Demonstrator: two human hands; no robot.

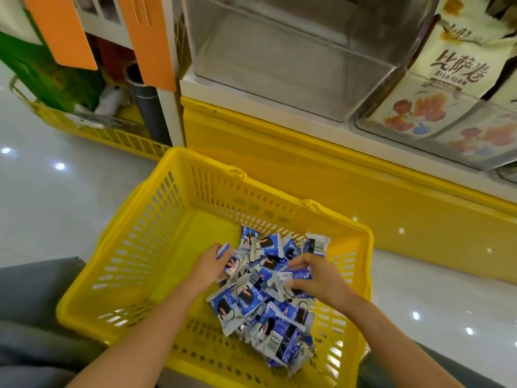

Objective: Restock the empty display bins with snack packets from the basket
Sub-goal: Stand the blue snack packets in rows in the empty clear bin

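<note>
A yellow plastic basket (134, 247) stands on the floor in front of me. In its right half lies a heap of several small blue-and-white snack packets (251, 301). My left hand (208, 266) is inside the basket at the heap's left edge, its fingers curled round packets. My right hand (316, 278) is on the heap's right side and grips several packets, one sticking up above the fingers. An empty clear display bin (279, 60) sits on the shelf above the basket.
Right of the empty bin, a clear bin (436, 121) holds cream snack bags with red print. A yellow base panel (307, 166) runs under the shelf. Another yellow basket (98, 133) stands at the left by a white shelf post (173, 116). Glossy floor surrounds everything.
</note>
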